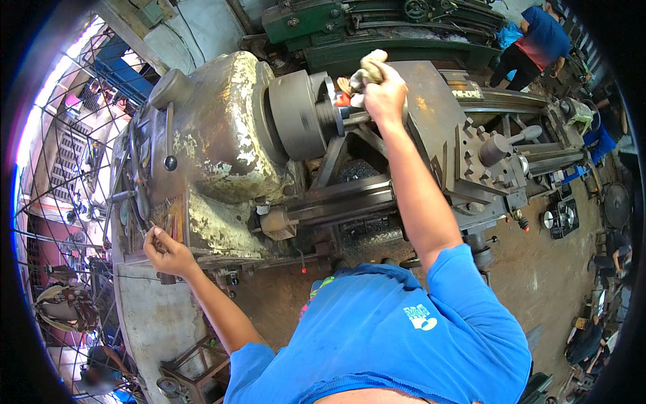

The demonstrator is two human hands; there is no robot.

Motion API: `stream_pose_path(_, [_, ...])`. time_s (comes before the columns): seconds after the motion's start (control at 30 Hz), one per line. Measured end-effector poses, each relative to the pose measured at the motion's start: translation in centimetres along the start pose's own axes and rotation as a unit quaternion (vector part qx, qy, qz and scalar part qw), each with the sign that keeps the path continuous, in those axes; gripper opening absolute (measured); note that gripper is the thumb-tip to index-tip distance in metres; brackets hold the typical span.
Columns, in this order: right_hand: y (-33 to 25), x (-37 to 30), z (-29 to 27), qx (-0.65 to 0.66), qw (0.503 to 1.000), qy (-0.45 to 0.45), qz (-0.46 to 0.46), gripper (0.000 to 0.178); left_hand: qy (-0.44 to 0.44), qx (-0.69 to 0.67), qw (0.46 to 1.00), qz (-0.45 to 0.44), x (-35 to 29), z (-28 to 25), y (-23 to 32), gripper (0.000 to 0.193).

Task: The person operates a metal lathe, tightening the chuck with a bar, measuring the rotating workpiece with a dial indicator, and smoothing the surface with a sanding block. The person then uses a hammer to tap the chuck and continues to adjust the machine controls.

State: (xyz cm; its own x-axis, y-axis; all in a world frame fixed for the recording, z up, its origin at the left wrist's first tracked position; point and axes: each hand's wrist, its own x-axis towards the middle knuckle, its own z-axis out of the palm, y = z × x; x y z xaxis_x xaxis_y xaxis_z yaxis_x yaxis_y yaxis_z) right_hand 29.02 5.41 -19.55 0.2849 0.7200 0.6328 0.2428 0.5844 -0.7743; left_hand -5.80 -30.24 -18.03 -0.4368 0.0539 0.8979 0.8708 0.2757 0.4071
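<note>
Overhead, the head view looks down on a large, worn lathe (229, 155) with flaking pale paint on its headstock. The right hand (385, 91) reaches out over the machine, its fingers curled tight around a wadded, dirty rag (369, 66); the rag bulges out above the knuckles and is pressed against the workpiece (350, 116), a dark round bar jutting out of the grey chuck (296, 114). The bar's long axis runs along the lathe bed, pointing from the chuck toward the tool post (494, 148) on the right. The hand sits over the bar just beside the chuck face.

The left hand (165, 249) rests at the near front of the headstock, fingers closed on a small lever or handle (153, 232); its exact shape is too small to make out.

A narrow yellowish plate (468, 93) lies on the carriage top beyond the right hand. Another person in a blue shirt (542, 37) bends over at the far upper right.
</note>
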Motion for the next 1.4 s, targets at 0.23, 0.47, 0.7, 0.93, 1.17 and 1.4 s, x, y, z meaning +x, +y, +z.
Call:
stream_pose_path(0.23, [2.5, -1.9, -2.1, -0.036, 0.927, -0.362, 0.095, 0.017, 0.012, -0.008, 0.999, -0.029, -0.1, -0.2, 0.1, 0.019])
stream_pose_path(0.47, [0.2, -4.8, -7.2, -0.118, 0.966, -0.229, -0.026, 0.033, 0.032, -0.01, 0.998, -0.048, -0.2, 0.1, -0.1, 0.02])
stream_pose_path(0.7, [-0.1, -0.2, -3.6, -0.419, 0.802, -0.267, -0.332, 0.008, 0.019, 0.001, 0.999, -0.031, -0.2, -0.1, -0.1, 0.021])
stream_pose_path(0.93, [-0.7, 1.6, -2.1, -0.535, 0.614, -0.39, -0.43, 0.012, 0.031, -0.001, 0.998, -0.047, -0.6, -0.2, -0.7, 0.016])
stream_pose_path(1.17, [1.6, 5.1, -0.1, -0.468, 0.728, -0.361, -0.346, 0.015, 0.023, 0.016, 0.999, -0.042, -0.7, -0.2, -1.8, 0.021])
stream_pose_path(1.4, [0.2, 5.5, 0.4, -0.501, 0.7, -0.371, -0.349, 0.018, 0.006, 0.016, 0.999, -0.047, -0.7, -0.3, -2.7, 0.022])
